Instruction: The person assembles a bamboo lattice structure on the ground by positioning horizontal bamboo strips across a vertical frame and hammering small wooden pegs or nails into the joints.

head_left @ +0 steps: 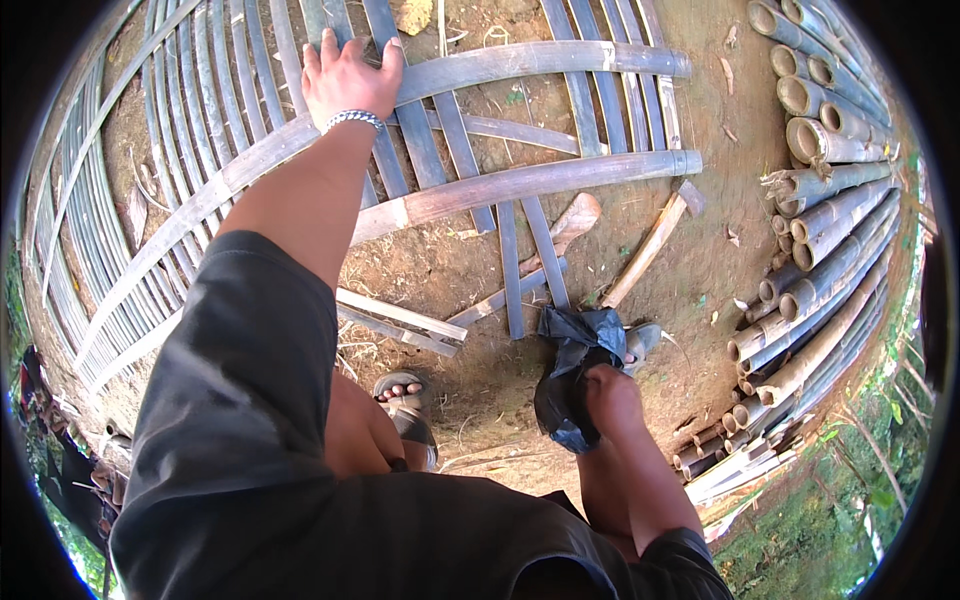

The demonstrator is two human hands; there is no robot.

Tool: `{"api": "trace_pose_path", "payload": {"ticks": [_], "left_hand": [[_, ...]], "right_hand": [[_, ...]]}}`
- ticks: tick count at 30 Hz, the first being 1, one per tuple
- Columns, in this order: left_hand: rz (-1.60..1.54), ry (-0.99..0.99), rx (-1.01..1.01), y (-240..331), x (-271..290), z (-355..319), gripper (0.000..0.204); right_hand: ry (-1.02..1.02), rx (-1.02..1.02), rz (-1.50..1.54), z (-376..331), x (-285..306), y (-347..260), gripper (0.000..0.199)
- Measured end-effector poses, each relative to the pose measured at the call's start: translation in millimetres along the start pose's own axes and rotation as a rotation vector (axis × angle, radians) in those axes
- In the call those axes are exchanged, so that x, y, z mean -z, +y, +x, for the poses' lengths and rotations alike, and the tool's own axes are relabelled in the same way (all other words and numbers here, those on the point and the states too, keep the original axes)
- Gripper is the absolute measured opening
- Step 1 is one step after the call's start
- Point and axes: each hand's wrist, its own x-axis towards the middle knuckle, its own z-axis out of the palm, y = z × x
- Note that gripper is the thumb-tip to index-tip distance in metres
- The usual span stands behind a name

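Note:
My left hand (350, 80), with a braided bracelet at the wrist, lies on a frame of split bamboo, fingers spread over a long curved bamboo strip (530, 62) and the slats beside it. A second long strip (560, 172) runs nearer to me, crossing the dark slats (415, 140). By my right foot, my right hand (612, 400) is closed on a crumpled black plastic bag (570, 375). Its inside cannot be seen. Just beyond the bag lie a hammer-like tool (650, 245) with a wooden handle and a brown wooden piece (575, 222), partly under slats.
Stacked bamboo poles (820, 220) line the right side, cut ends facing inward. Many thin slats (200, 90) spread across the left. Short bamboo offcuts (400, 318) lie on the dirt ground before my sandalled left foot (402, 395). Green plants (800, 530) grow at the lower right.

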Motion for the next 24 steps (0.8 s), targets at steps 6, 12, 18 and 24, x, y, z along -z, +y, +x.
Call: {"api": "trace_pose_path", "payload": {"ticks": [6, 12, 18, 24], "left_hand": [[-0.046, -0.025, 0.011, -1.3, 0.4, 2.2, 0.067], [-0.315, 0.091, -0.041, -21.7, 11.7, 1.8, 0.049], [-0.748, -0.434, -0.667, 16.2, 119.9, -73.5, 0.032], [-0.882, -0.826, -0.695, 63.1, 170.6, -122.2, 0.032]], "right_hand": [[0.146, 0.086, 0.026, 5.5, 99.7, -34.5, 0.018], [0.226, 0.084, 0.3, 46.7, 136.2, -93.0, 0.024], [0.175, 0.194, 0.583, 94.3, 106.8, -136.3, 0.034], [0.055, 0.197, 0.716, 107.7, 104.3, -160.7, 0.037]]}}
